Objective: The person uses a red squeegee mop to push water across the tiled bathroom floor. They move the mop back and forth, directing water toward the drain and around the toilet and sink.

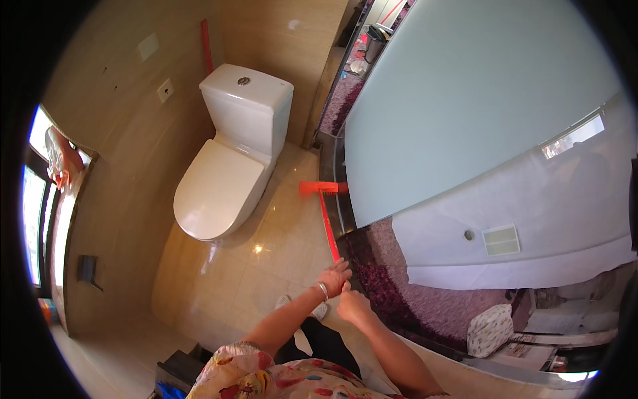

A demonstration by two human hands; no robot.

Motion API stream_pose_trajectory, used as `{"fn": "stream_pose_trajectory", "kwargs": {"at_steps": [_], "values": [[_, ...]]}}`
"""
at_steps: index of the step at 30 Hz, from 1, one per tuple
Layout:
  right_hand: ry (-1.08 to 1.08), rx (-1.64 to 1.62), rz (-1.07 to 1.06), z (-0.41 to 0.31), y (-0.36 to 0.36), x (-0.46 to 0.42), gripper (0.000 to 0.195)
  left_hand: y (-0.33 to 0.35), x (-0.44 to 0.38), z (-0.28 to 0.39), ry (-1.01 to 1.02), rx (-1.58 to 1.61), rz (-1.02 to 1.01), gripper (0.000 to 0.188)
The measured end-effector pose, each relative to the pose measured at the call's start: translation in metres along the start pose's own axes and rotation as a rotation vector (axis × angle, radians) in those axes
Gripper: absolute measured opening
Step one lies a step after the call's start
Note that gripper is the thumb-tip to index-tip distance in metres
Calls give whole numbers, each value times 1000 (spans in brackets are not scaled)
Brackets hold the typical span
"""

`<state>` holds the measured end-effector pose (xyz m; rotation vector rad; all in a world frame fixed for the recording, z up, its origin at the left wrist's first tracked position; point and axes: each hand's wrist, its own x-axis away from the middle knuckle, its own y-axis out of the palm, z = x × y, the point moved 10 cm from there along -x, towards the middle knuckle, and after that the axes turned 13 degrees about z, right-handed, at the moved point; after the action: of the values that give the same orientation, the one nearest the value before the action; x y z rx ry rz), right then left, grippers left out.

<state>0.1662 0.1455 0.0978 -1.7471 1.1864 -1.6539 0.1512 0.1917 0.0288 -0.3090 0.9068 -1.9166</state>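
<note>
A red long-handled floor brush (328, 225) slants up from my hands towards the doorway. Its crosswise red head (319, 187) lies at the edge of the dark stone door sill (335, 157), with one end over the tiled floor (259, 234). My left hand (335, 277), with a pale bangle at the wrist, is around the handle. Just below it, closer to my body, my right hand (354, 302) is closed in a fist on the handle's end, which it mostly hides.
A white toilet (219, 189) with its lid down stands ahead on the left. To the right is a large frosted glass door panel (463, 99), with purple carpet (394, 294) beyond the sill. A shoe (62, 157) rests on the window ledge. A dark box-like object (179, 371) sits near my left side.
</note>
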Motion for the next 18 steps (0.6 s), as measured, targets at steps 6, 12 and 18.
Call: {"fn": "stream_pose_trajectory", "kwargs": {"at_steps": [6, 12, 18], "values": [[11, -6, 16, 5, -9, -26, 45, 7, -24, -8, 20, -20, -10, 27], [-22, 106, -142, 49, 16, 61, 54, 29, 42, 75, 58, -47, 16, 31], [-49, 72, -216, 48, 2, 47, 54, 31, 23, 58, -3, -22, 51, 31]]}}
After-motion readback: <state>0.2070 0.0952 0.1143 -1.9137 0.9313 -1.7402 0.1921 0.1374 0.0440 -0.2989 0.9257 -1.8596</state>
